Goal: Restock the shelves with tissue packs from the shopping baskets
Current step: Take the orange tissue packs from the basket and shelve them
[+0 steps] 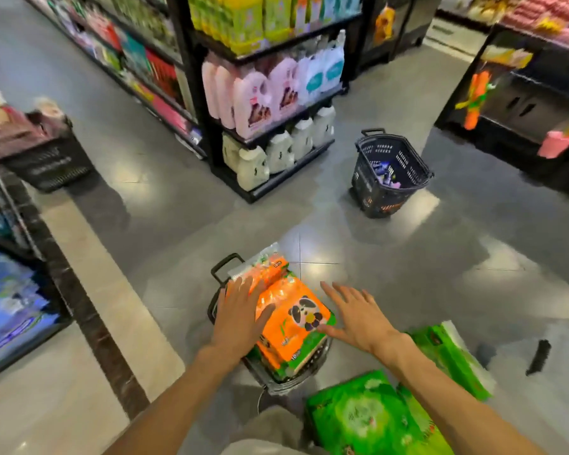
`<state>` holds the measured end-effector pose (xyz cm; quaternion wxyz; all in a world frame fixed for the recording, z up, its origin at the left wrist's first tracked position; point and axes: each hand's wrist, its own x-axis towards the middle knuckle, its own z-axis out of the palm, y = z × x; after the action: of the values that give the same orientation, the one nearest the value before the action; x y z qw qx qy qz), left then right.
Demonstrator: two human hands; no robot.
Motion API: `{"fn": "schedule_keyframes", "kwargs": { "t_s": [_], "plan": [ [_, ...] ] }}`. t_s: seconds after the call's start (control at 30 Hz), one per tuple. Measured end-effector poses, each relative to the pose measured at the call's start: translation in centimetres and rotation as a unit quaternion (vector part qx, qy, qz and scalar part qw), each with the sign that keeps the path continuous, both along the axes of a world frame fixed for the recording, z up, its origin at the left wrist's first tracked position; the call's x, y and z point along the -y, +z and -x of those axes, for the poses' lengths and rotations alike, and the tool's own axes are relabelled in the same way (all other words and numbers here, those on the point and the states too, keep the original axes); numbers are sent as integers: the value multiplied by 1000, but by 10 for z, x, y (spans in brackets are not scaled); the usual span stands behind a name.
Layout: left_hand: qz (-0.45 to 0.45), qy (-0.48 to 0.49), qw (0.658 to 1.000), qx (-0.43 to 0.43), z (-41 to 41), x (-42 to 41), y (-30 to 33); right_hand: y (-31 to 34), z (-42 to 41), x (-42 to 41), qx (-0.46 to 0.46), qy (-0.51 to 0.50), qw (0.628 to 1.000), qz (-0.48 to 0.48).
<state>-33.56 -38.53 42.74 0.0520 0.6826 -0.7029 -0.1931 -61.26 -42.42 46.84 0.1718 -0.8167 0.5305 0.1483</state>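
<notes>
An orange tissue pack with a panda picture (296,326) lies on top of a dark shopping basket (216,307) on the floor in front of me. A second orange pack (270,269) sits behind it in the same basket. My left hand (239,318) rests with straight fingers against the panda pack's left side. My right hand (355,318) is spread open at the pack's right edge, thumb touching its corner. Green tissue packs (368,418) lie on the floor at my lower right, another green pack (450,356) beside my right forearm.
A second dark basket (391,172) with a few small items stands on the floor farther ahead. A shelf unit of pink and white bottles (266,103) is ahead. A basket with pink packs (43,159) sits at left beside a low shelf (10,310).
</notes>
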Motion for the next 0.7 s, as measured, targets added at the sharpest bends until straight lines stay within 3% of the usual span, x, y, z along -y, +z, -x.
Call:
{"fn": "schedule_keyframes", "kwargs": {
  "t_s": [0.3,0.47,0.7],
  "plan": [
    [-45,135,988,-65,-24,-9,-28,-20,-32,70,-24,92,994,-51],
    [-81,203,973,-77,-22,-8,-42,-53,-37,111,-20,93,991,-92],
    [-127,297,946,-42,14,28,-80,-101,-27,187,-42,154,975,-156]
  ]
}}
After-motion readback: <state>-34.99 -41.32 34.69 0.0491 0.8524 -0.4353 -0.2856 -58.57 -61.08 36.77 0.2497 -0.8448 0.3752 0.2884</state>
